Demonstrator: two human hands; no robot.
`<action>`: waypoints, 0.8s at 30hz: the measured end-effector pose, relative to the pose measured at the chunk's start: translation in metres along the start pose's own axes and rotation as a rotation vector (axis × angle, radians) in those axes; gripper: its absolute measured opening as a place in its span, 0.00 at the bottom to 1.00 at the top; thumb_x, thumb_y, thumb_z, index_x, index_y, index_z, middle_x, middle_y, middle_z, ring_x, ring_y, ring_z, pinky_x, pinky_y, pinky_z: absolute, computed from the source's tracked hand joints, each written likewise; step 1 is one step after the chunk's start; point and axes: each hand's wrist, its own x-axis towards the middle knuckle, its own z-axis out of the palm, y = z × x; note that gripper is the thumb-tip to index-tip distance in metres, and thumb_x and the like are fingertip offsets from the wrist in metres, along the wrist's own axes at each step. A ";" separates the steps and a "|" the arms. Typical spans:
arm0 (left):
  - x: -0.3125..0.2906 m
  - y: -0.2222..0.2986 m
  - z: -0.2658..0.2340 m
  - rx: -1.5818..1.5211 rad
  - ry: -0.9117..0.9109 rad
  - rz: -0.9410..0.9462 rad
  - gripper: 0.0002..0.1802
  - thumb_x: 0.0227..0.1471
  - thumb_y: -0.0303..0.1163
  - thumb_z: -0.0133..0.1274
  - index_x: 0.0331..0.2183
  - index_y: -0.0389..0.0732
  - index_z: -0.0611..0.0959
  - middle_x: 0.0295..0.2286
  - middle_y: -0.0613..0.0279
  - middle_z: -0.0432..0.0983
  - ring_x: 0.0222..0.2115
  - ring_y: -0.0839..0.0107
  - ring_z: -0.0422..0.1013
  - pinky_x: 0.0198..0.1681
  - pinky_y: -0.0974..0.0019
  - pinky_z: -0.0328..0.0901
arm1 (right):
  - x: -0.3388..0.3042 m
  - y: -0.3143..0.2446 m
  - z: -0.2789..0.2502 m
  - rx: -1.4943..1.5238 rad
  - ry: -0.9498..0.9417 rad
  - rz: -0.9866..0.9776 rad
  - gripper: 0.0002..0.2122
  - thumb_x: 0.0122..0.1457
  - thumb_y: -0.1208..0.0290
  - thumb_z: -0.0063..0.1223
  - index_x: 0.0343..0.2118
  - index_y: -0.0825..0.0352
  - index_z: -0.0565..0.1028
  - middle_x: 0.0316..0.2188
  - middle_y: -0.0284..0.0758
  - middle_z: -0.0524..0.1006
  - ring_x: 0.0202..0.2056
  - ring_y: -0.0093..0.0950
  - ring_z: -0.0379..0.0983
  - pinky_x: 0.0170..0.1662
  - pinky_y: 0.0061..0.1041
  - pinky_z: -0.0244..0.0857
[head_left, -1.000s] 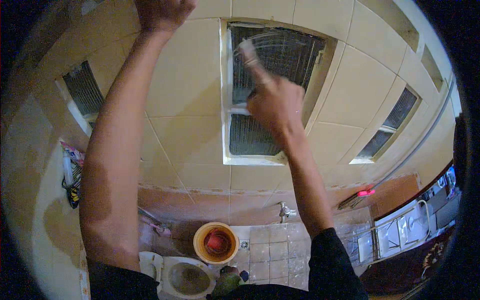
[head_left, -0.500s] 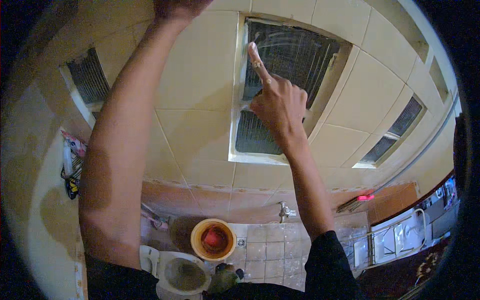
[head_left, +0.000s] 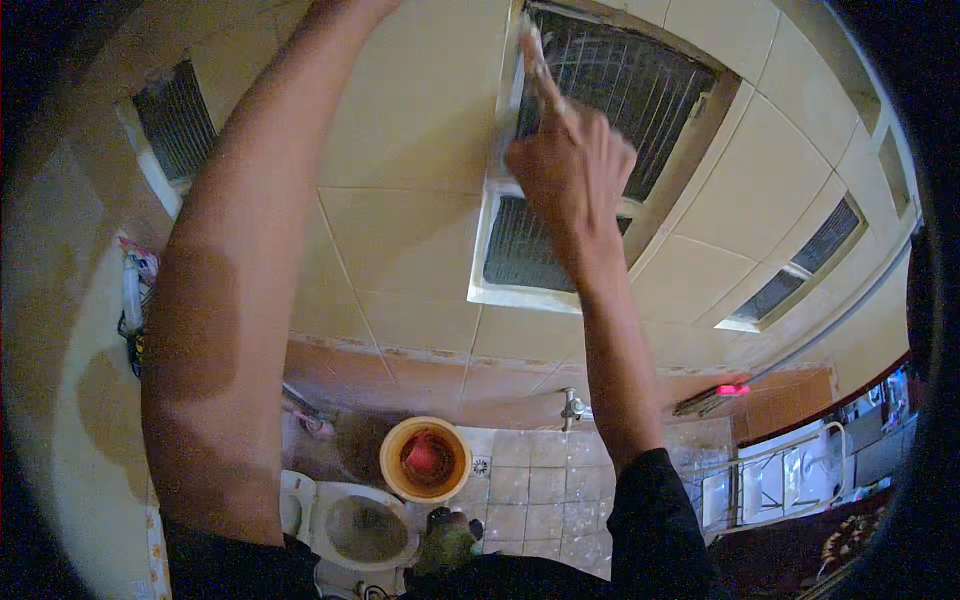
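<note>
My right hand [head_left: 580,165] is raised against a wall window [head_left: 655,110] with dark ribbed panes and a pale frame. Its index finger stretches upward to the window's upper left corner, with whitish stuff on the finger. The other fingers look folded in, and nothing shows held in them. My left arm [head_left: 250,250] reaches up along the left side. Only the base of my left hand [head_left: 365,6] shows at the top edge; its fingers are cut off from view.
Below stand an orange bucket [head_left: 390,480] with a red thing inside and a toilet [head_left: 335,555]. A tap [head_left: 573,408] juts from the lower wall. A broom [head_left: 710,397] with a pink collar leans at right, near a white metal rack [head_left: 790,470]. Smaller windows flank the main one.
My right hand has moved up, its fingertip now nearer the window's upper left corner. My left hand has slid farther past the top edge. The view has shifted slightly.
</note>
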 end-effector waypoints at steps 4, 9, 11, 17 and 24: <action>0.004 -0.004 -0.001 0.021 -0.023 0.010 0.20 0.59 0.45 0.50 0.38 0.37 0.68 0.33 0.51 0.65 0.34 0.54 0.68 0.39 0.53 0.64 | -0.013 -0.009 0.001 0.005 -0.021 0.001 0.46 0.43 0.76 0.53 0.70 0.41 0.57 0.25 0.41 0.80 0.24 0.44 0.78 0.28 0.43 0.70; 0.002 0.001 -0.001 -0.022 -0.024 -0.002 0.20 0.59 0.45 0.51 0.38 0.38 0.68 0.33 0.51 0.65 0.33 0.54 0.68 0.39 0.53 0.64 | -0.030 -0.004 0.002 -0.002 -0.108 0.028 0.45 0.43 0.76 0.54 0.70 0.41 0.57 0.25 0.42 0.80 0.25 0.45 0.79 0.29 0.43 0.70; 0.002 -0.001 -0.003 -0.014 -0.009 -0.003 0.21 0.59 0.46 0.50 0.39 0.37 0.68 0.33 0.51 0.65 0.34 0.54 0.68 0.39 0.53 0.64 | -0.015 -0.003 0.000 0.015 -0.064 -0.005 0.46 0.43 0.76 0.54 0.70 0.41 0.57 0.25 0.42 0.80 0.25 0.45 0.79 0.29 0.43 0.70; 0.001 -0.002 0.000 -0.015 -0.036 0.004 0.21 0.60 0.47 0.49 0.39 0.37 0.68 0.34 0.50 0.65 0.35 0.55 0.68 0.39 0.52 0.64 | -0.040 -0.004 0.010 -0.088 -0.058 -0.023 0.44 0.43 0.71 0.59 0.69 0.45 0.61 0.28 0.40 0.82 0.25 0.42 0.80 0.26 0.42 0.70; 0.002 -0.002 0.002 0.007 -0.035 -0.037 0.22 0.61 0.49 0.48 0.39 0.37 0.69 0.34 0.50 0.66 0.35 0.55 0.68 0.39 0.53 0.65 | -0.064 0.022 -0.018 -0.065 -0.228 0.008 0.40 0.45 0.73 0.58 0.66 0.43 0.66 0.30 0.40 0.83 0.30 0.41 0.81 0.33 0.40 0.73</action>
